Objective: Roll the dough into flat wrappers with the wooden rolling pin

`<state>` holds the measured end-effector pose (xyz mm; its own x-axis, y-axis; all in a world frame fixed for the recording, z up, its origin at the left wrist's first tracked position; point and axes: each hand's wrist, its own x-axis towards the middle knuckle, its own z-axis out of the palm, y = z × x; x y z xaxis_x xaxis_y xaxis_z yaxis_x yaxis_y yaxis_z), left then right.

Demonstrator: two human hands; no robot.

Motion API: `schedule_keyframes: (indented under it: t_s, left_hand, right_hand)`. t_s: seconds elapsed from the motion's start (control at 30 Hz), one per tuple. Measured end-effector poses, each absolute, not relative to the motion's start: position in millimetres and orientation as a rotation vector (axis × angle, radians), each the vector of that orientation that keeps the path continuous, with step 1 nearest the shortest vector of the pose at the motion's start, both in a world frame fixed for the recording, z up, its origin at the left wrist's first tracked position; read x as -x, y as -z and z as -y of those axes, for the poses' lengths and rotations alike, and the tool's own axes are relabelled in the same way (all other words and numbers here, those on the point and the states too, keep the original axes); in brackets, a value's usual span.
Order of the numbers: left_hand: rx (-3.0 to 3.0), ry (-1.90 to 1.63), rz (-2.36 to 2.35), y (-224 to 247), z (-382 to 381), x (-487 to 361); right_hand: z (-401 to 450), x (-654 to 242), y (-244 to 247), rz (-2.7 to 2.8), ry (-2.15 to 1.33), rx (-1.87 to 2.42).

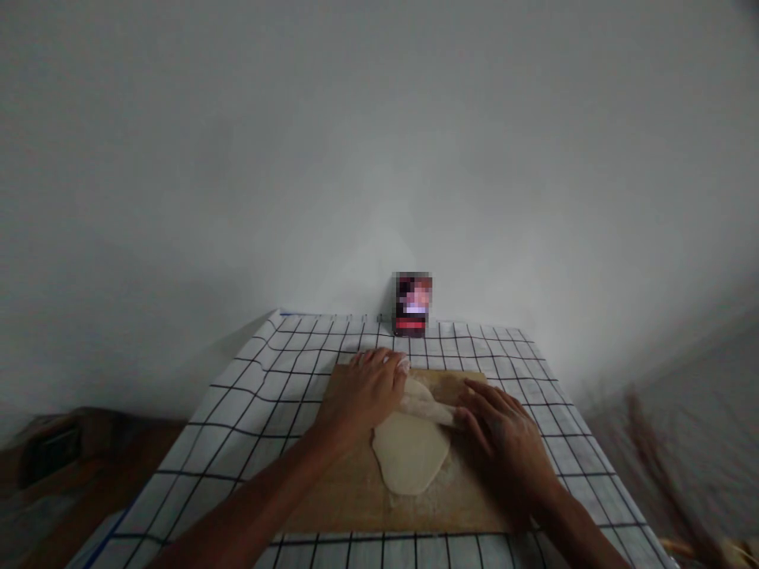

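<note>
A flattened sheet of pale dough [410,458] lies on a wooden board [337,506]. Across its upper part rests a light rolling pin [430,409], tilted slightly down to the right. My left hand [372,381] is over the pin's left end, its fingers bent together and hiding that end. At the right end, my right hand [501,423] touches the pin with its thumb side, its fingers stretched forward over the board. Some flour dusts the board around the dough.
A table with a black-and-white checked cloth [243,411] carries the board. A blurred upright screen [412,304] leans at the back by the wall. Dark furniture [56,454] stands at left, and reddish dry stems [646,450] at right.
</note>
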<state>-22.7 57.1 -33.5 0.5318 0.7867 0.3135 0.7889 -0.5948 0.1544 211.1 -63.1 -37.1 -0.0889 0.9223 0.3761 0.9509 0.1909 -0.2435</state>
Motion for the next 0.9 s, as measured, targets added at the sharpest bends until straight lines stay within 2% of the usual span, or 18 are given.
schedule_keyframes:
  t_s: [0.17,0.3,0.5,0.7,0.8,0.9]
  left_hand:
    - [2.785,0.465,1.393,40,-100,4]
    - [2.823,0.446,1.341,42,-99,5]
    - [2.768,0.574,1.137,43,-30,41]
    - [2.603,0.525,0.918,85,56,85]
    - [2.601,0.568,0.902,91,67,86]
    - [2.774,0.555,0.966,67,55,85]
  right_hand:
    - [28,-224,33,1.999,-0.017,1.810]
    - [18,-227,32,2.059,-0.013,1.793]
    - [75,-205,35,2.293,0.118,1.610]
    - [116,-194,47,2.180,0.162,1.561]
    - [115,-192,50,2.183,0.187,1.581]
    - [112,-198,47,2.134,0.157,1.669]
